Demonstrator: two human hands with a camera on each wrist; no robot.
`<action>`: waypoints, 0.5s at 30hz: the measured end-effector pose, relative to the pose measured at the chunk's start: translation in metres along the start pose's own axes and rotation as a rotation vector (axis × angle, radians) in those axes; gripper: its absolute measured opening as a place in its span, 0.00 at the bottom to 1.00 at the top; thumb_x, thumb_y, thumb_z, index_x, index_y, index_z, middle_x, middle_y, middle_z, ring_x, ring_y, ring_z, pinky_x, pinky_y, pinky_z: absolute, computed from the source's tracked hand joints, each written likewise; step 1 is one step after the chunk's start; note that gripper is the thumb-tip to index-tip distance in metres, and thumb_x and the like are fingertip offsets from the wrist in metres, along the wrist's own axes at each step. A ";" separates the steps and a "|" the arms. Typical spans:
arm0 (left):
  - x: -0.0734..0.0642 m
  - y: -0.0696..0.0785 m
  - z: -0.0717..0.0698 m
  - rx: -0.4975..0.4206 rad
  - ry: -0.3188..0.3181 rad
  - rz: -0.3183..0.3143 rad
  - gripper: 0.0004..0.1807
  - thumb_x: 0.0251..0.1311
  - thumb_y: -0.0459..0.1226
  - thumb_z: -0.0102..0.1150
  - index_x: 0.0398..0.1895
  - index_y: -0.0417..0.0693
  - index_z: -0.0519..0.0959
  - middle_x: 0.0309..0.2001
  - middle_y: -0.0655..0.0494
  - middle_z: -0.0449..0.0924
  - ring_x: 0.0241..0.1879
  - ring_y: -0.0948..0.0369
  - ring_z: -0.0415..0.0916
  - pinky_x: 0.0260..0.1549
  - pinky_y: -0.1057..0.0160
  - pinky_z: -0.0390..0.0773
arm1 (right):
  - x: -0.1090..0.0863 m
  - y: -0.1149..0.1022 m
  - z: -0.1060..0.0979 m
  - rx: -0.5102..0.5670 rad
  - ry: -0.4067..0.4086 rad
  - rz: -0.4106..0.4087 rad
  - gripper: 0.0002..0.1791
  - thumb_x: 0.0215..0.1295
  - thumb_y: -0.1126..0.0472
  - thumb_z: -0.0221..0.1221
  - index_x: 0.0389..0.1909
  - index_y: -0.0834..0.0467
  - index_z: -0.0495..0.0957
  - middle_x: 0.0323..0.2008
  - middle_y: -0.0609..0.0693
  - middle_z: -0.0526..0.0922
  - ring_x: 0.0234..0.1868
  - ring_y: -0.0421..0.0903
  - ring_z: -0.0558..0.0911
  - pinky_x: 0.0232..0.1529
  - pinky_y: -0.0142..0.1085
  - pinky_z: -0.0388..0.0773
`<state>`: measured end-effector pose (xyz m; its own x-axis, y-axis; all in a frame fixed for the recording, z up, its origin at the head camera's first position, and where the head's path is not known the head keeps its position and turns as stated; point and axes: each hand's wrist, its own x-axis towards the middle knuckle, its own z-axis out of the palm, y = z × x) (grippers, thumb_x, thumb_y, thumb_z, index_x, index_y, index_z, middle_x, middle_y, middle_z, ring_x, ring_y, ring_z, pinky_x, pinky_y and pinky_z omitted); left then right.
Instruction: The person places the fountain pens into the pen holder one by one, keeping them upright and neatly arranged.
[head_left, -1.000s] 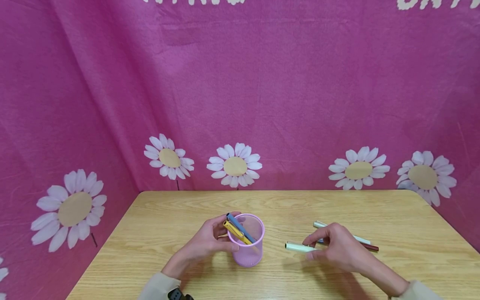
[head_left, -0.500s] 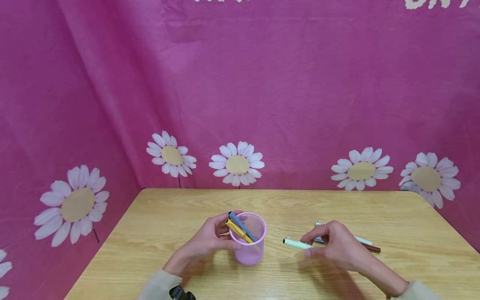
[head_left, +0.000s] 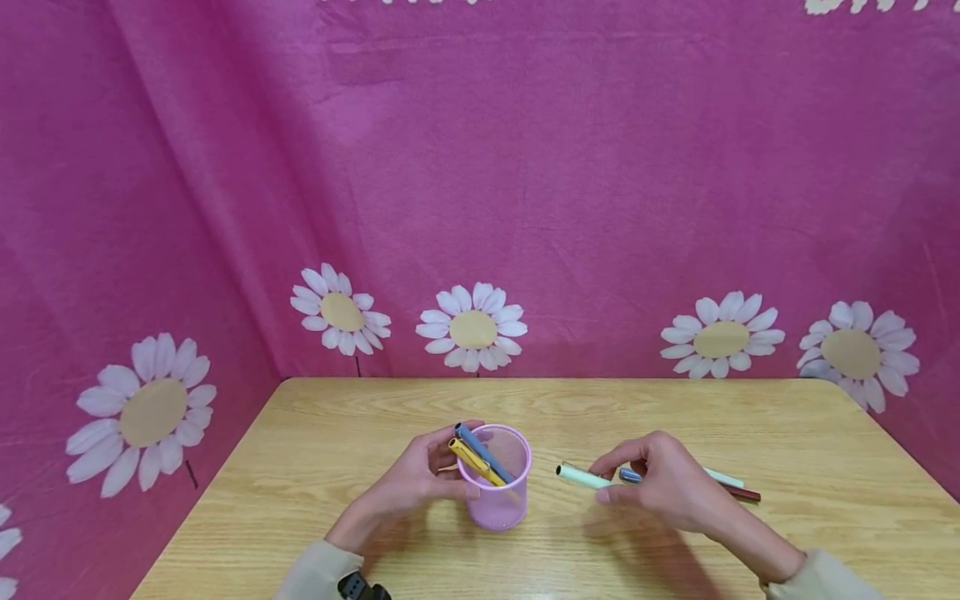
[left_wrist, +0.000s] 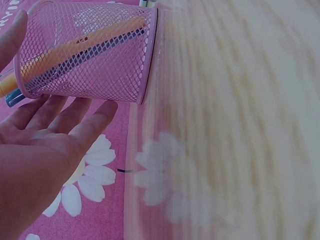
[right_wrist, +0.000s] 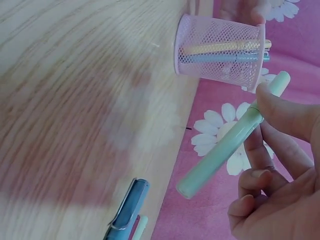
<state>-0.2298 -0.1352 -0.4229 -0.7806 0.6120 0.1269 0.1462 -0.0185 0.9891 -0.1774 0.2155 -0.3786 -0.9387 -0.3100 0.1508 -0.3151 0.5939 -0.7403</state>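
A pink mesh pen holder (head_left: 498, 510) stands upright on the wooden table, left of the middle. Inside it lean a yellow pen (head_left: 472, 459) and a blue pen (head_left: 491, 460), their capped ends above the rim. My left hand (head_left: 405, 485) holds the holder from its left side, thumb in front and fingers behind; the left wrist view shows fingers along the mesh (left_wrist: 95, 60). Between thumb and fingers my right hand (head_left: 663, 492) pinches a mint-green pen (right_wrist: 220, 155). That pen is tilted above the table, one end toward the holder, apart from it.
Beside and behind the right hand lie a dark blue pen (head_left: 630, 476), a pale pen (head_left: 726, 478) and a dark red pen (head_left: 744, 494), partly hidden by the hand. A pink cloth (head_left: 585, 208) with daisies hangs behind the wooden table (head_left: 360, 417).
My right hand has lifted the mint-green pen and shifted it a little left, toward the holder. More of the dark blue pen's end shows. The left hand keeps its place on the holder.
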 end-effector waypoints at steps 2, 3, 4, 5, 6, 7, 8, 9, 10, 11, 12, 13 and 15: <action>0.000 0.000 0.000 0.004 0.000 0.000 0.44 0.59 0.27 0.74 0.79 0.37 0.64 0.69 0.36 0.74 0.63 0.47 0.77 0.66 0.47 0.76 | 0.001 -0.002 0.000 0.008 -0.003 -0.001 0.12 0.51 0.60 0.81 0.36 0.48 0.92 0.19 0.42 0.67 0.22 0.37 0.61 0.22 0.31 0.59; 0.000 0.000 0.000 0.007 0.000 0.000 0.44 0.60 0.27 0.74 0.79 0.37 0.64 0.69 0.36 0.74 0.63 0.47 0.78 0.66 0.47 0.76 | 0.001 -0.003 0.000 0.010 -0.006 0.003 0.12 0.51 0.60 0.81 0.37 0.48 0.92 0.18 0.42 0.67 0.22 0.37 0.61 0.22 0.31 0.59; 0.000 0.000 0.000 0.010 0.000 0.000 0.44 0.60 0.27 0.74 0.79 0.37 0.64 0.69 0.36 0.74 0.63 0.47 0.78 0.66 0.47 0.76 | 0.002 -0.004 0.000 0.011 -0.005 -0.001 0.12 0.51 0.60 0.81 0.37 0.49 0.92 0.19 0.41 0.66 0.22 0.37 0.61 0.22 0.31 0.59; 0.000 0.000 0.000 0.012 0.000 0.000 0.44 0.60 0.27 0.74 0.79 0.37 0.64 0.69 0.36 0.74 0.63 0.47 0.78 0.66 0.47 0.76 | 0.002 -0.005 0.000 0.012 -0.003 -0.004 0.12 0.51 0.60 0.81 0.37 0.49 0.92 0.18 0.41 0.66 0.22 0.37 0.61 0.21 0.31 0.59; 0.000 0.001 0.000 0.014 0.001 0.000 0.44 0.60 0.27 0.74 0.79 0.37 0.64 0.69 0.36 0.74 0.63 0.47 0.78 0.66 0.47 0.76 | 0.002 -0.006 0.000 0.014 -0.002 -0.006 0.13 0.51 0.60 0.81 0.38 0.49 0.92 0.18 0.40 0.65 0.22 0.37 0.61 0.21 0.31 0.59; 0.000 0.001 0.000 0.016 0.002 0.000 0.44 0.59 0.26 0.74 0.79 0.37 0.64 0.69 0.36 0.74 0.63 0.47 0.78 0.66 0.47 0.76 | 0.003 -0.007 0.000 0.015 -0.001 -0.009 0.13 0.51 0.60 0.81 0.38 0.49 0.92 0.18 0.40 0.65 0.22 0.38 0.61 0.21 0.31 0.60; 0.000 0.001 0.000 0.018 0.004 -0.001 0.44 0.59 0.26 0.74 0.79 0.37 0.64 0.69 0.36 0.74 0.63 0.47 0.78 0.66 0.47 0.76 | 0.003 -0.009 0.000 0.013 0.002 -0.011 0.13 0.51 0.60 0.81 0.38 0.49 0.92 0.18 0.40 0.65 0.22 0.38 0.61 0.21 0.31 0.60; 0.000 0.001 0.000 0.017 0.004 -0.002 0.44 0.59 0.26 0.74 0.79 0.37 0.64 0.69 0.36 0.74 0.63 0.47 0.78 0.66 0.47 0.76 | 0.004 -0.010 0.001 0.011 0.004 -0.013 0.13 0.50 0.60 0.82 0.38 0.49 0.92 0.18 0.40 0.65 0.23 0.38 0.61 0.21 0.32 0.60; 0.000 0.001 0.000 0.018 0.004 -0.003 0.44 0.59 0.26 0.74 0.79 0.37 0.64 0.69 0.37 0.74 0.63 0.48 0.78 0.66 0.47 0.76 | 0.005 -0.011 0.001 0.010 0.006 -0.016 0.13 0.50 0.60 0.82 0.38 0.49 0.92 0.18 0.40 0.65 0.23 0.38 0.61 0.21 0.32 0.60; 0.000 0.000 0.000 0.016 0.003 -0.003 0.44 0.59 0.26 0.74 0.79 0.37 0.64 0.69 0.37 0.74 0.63 0.47 0.78 0.66 0.47 0.76 | 0.005 -0.012 0.001 0.010 0.008 -0.019 0.13 0.50 0.60 0.82 0.38 0.49 0.92 0.18 0.40 0.66 0.23 0.38 0.62 0.21 0.32 0.60; 0.000 0.000 0.000 0.014 0.002 -0.001 0.44 0.59 0.26 0.74 0.79 0.36 0.64 0.69 0.37 0.74 0.63 0.47 0.77 0.66 0.47 0.76 | 0.006 -0.014 0.001 0.011 0.009 -0.021 0.13 0.51 0.60 0.81 0.38 0.49 0.92 0.18 0.40 0.66 0.23 0.38 0.62 0.21 0.32 0.60; 0.000 0.000 0.000 0.012 0.001 0.000 0.44 0.59 0.26 0.74 0.79 0.36 0.64 0.69 0.37 0.74 0.63 0.47 0.77 0.66 0.47 0.76 | 0.007 -0.015 0.001 0.011 0.009 -0.024 0.12 0.51 0.60 0.81 0.38 0.49 0.93 0.18 0.40 0.66 0.23 0.38 0.62 0.21 0.32 0.60; 0.000 -0.001 0.000 0.009 -0.001 0.005 0.44 0.59 0.26 0.74 0.78 0.36 0.64 0.68 0.37 0.75 0.63 0.48 0.78 0.65 0.47 0.76 | 0.009 -0.017 0.001 0.011 0.012 -0.034 0.12 0.51 0.60 0.81 0.38 0.49 0.93 0.18 0.40 0.66 0.23 0.38 0.62 0.21 0.32 0.60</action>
<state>-0.2300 -0.1354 -0.4235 -0.7790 0.6129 0.1319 0.1558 -0.0145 0.9877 -0.1805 0.2018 -0.3659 -0.9289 -0.3213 0.1839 -0.3457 0.5751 -0.7414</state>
